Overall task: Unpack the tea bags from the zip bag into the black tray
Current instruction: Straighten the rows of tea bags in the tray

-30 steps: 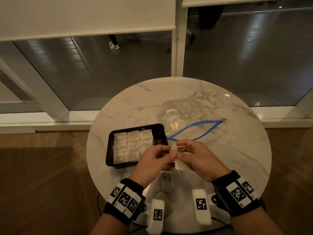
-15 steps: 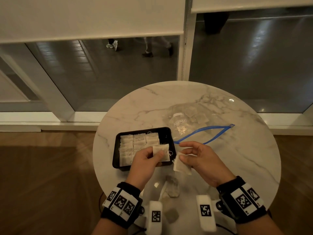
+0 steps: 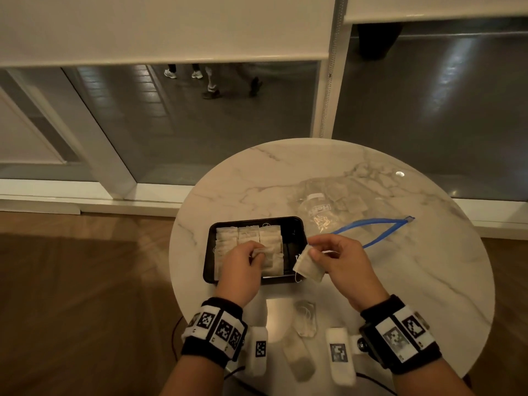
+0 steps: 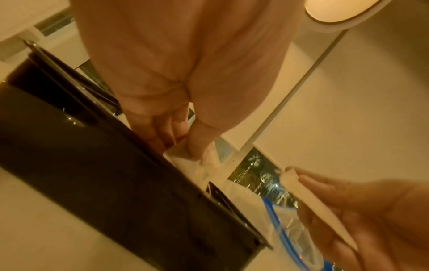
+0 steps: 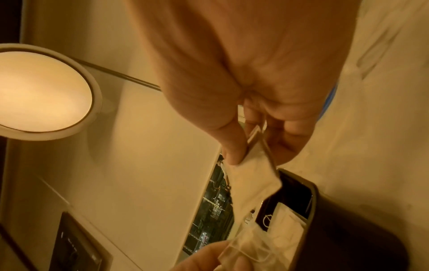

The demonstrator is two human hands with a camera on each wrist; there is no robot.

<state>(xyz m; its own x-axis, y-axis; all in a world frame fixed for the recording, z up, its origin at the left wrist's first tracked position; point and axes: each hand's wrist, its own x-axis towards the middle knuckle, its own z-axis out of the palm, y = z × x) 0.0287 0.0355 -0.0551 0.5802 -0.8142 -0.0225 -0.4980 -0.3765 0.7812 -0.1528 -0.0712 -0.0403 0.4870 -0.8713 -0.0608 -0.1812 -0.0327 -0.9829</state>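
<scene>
Two hands at work: we take the black tray [image 3: 210, 252] as our landmark and read from its left side across to its right.
Tray rows: we see tea bags [image 3: 238, 234] packed in rows inside it, with a bare strip along its right wall.
Left hand [image 3: 243, 262]: over the tray's near-middle, fingers curled, pinching one tea bag [image 3: 267, 254] down onto the rows.
Right hand [image 3: 340, 264]: just right of the tray, thumb and fingers pinching a second tea bag [image 3: 308, 265] that hangs over the tray's right rim.
Zip bag [image 3: 337, 207]: on the bench [image 3: 428, 281], right of and behind the tray, mouth open, more bags inside.
Step in hand: we judge the left-hand bag is being seated in a row.
Next move: we would release it flat, then bring the right-hand bag leftward into the bare strip, its string tucked in.
</scene>
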